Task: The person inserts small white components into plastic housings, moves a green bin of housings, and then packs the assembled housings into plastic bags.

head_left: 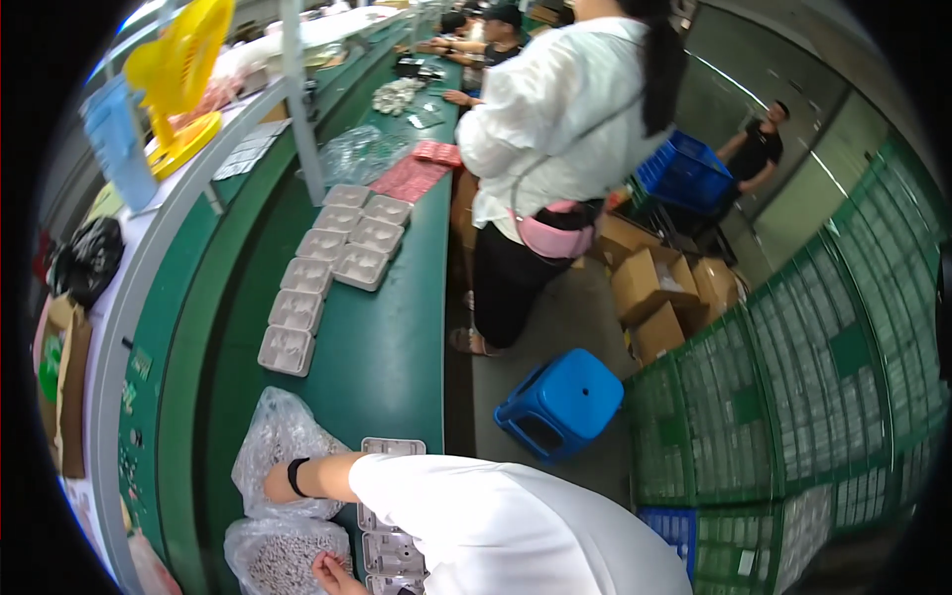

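- Green table bears an upper bag and lower bag, clear and crumpled.
- Right hand dips into the upper bag, grip hidden.
- Left hand bunches its fingers at the lower bag; any hold unclear.
- Tiny whitish-grey pieces fill the latter.

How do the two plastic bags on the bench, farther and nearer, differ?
The farther bag tapers toward its far end, while the nearer bag looks rounder. The right hand reaches into the farther bag; the left hand is at the nearer bag's right side. Small pale pieces show plainly in the nearer bag, less clearly in the farther bag. Both are clear, crumpled plastic.
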Tool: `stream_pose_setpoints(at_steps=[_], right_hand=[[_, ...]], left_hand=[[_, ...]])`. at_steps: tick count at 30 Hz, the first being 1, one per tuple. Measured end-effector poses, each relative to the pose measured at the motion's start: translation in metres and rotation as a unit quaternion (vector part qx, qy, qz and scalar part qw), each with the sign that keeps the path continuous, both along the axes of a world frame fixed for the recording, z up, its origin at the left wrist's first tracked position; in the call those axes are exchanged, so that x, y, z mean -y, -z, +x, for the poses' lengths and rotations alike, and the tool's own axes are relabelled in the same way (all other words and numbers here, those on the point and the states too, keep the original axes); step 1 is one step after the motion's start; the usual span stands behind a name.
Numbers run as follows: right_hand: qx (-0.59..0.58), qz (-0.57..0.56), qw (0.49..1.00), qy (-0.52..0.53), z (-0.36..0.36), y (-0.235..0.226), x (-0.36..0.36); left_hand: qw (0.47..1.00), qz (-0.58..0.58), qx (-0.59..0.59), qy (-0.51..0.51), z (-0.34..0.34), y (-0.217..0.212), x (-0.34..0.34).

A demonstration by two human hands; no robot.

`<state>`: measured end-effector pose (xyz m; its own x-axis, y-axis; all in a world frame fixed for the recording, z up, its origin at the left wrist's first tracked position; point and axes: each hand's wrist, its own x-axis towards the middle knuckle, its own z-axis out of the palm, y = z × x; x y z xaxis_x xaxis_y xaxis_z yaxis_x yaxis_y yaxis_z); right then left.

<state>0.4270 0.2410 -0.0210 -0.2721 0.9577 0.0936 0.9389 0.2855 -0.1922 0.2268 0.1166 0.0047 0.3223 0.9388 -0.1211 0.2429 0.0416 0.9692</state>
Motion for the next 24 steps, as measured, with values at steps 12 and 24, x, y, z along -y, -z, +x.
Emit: stream_pose_setpoints(at_steps=[12,24], right_hand=[[-0.175,0.023,0.974,0.139,0.01,-0.017,0.017],[-0.41,0.111,0.902,0.073,-0.104,-0.102,0.143]], left_hand=[[0.944,-0.058,0.315,-0.082,-0.017,-0.025,-0.006],[0.909,-0.265,0.316,0.061,-0.008,-0.016,-0.004]])
